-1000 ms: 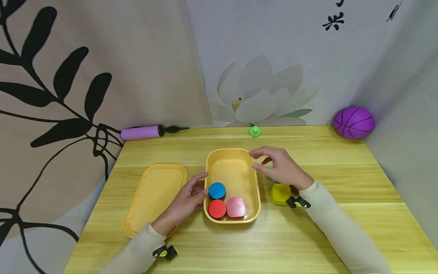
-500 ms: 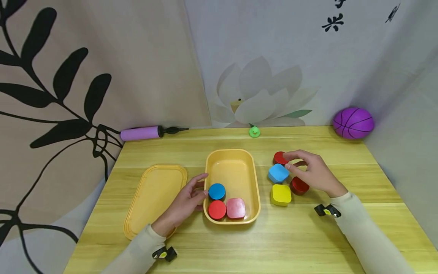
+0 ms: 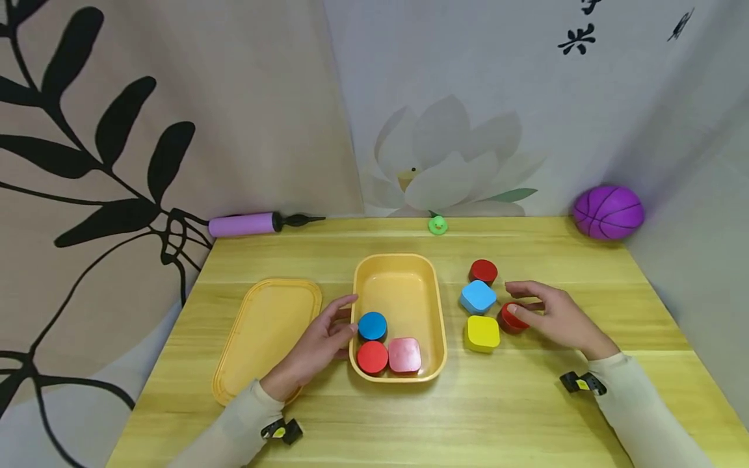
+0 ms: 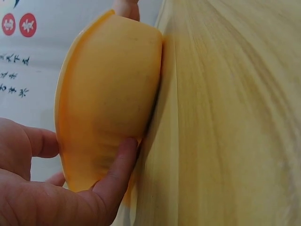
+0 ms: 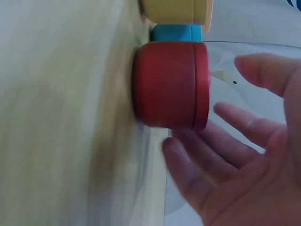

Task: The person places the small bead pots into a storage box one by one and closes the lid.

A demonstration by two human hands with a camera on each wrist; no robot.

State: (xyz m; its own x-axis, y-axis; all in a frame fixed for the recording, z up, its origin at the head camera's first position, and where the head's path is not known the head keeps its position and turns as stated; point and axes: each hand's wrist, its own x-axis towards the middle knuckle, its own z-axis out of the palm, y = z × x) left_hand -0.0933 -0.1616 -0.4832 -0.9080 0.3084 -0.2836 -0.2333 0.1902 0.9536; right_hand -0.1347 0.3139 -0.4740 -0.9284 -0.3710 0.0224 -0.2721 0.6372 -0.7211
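My left hand (image 3: 316, 344) rests against the left wall of a yellow-orange plastic box (image 3: 394, 261). In the left wrist view its fingers (image 4: 120, 165) lie against the box's outer wall. Inside the box, near its front, are a blue round tin (image 3: 372, 325), a red round tin (image 3: 372, 357) and a pink square tin (image 3: 404, 355). My right hand (image 3: 562, 318) hovers spread around a dark red round tin (image 5: 169, 84) on the table; a gap shows between thumb and tin in the right wrist view. Left of that tin are a yellow square tin (image 3: 482, 333), a light blue square tin (image 3: 478, 296) and another red tin (image 3: 483, 271).
A matching flat lid (image 3: 263, 331) lies left of the box, partly behind my left forearm. Along the table's back edge are a purple hand pump (image 3: 246, 225), a small green duck (image 3: 437, 225) and a purple ball (image 3: 608, 212). Printed fabric hangs behind the wooden table (image 3: 409, 422).
My right hand has moved from the box's right rim, past the back red tin and light blue tin, to the right-hand red tin. The left hand has stayed at the box.
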